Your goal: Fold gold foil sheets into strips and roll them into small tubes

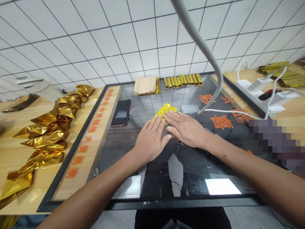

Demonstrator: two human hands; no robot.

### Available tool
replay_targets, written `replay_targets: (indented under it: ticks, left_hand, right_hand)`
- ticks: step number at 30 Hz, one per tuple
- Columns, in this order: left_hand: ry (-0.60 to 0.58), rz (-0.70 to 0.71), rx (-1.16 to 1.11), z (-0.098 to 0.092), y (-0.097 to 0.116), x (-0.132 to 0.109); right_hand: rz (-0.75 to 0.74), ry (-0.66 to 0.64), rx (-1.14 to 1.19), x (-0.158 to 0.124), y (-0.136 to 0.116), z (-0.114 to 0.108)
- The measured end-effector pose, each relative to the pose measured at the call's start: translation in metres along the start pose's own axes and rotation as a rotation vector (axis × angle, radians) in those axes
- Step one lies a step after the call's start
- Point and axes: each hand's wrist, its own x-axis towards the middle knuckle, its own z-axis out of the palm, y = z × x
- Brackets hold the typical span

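A small sheet of gold foil paper [166,110] lies flat on the glass table top [143,111]. Both of my hands press down on its near part, fingers stretched out flat. My left hand [151,138] covers the sheet's left near corner. My right hand [186,127] lies beside it on the right, fingertips over the sheet's middle. Only the far edge of the foil shows past my fingers.
A black phone [121,112] lies left of the foil. A stack of tan paper [145,85] and a row of rolled gold tubes [183,80] sit at the back. Folded gold pieces [50,127] line the wooden counter at left. A power strip [256,87] and white cables [228,112] are at right.
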Motion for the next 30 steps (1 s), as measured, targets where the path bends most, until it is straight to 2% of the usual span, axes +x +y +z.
replay_targets:
  ticks: [8,15,19,22,25,30]
  left_hand:
    - [-0.017,0.100,0.040,-0.004,-0.011,-0.016]
    - [-0.013,0.125,0.080,-0.009,-0.013,-0.022]
    - [-0.038,0.129,0.082,-0.009,-0.013,-0.021]
    - [-0.026,0.126,0.069,-0.007,-0.013,-0.020]
    - [0.007,0.129,0.034,-0.005,-0.014,-0.021]
    - [0.004,0.107,0.042,-0.004,-0.013,-0.022]
  right_hand:
    - [0.080,-0.015,-0.143,0.006,0.012,-0.006]
    - [0.127,0.008,-0.171,0.009,0.022,-0.002]
    - [0.148,0.043,-0.170,0.006,0.018,-0.007]
    - [0.069,0.082,-0.117,0.004,0.003,-0.010]
    - [-0.082,0.028,-0.011,0.003,-0.009,-0.006]
    - [-0.033,0.005,-0.011,0.008,-0.004,0.003]
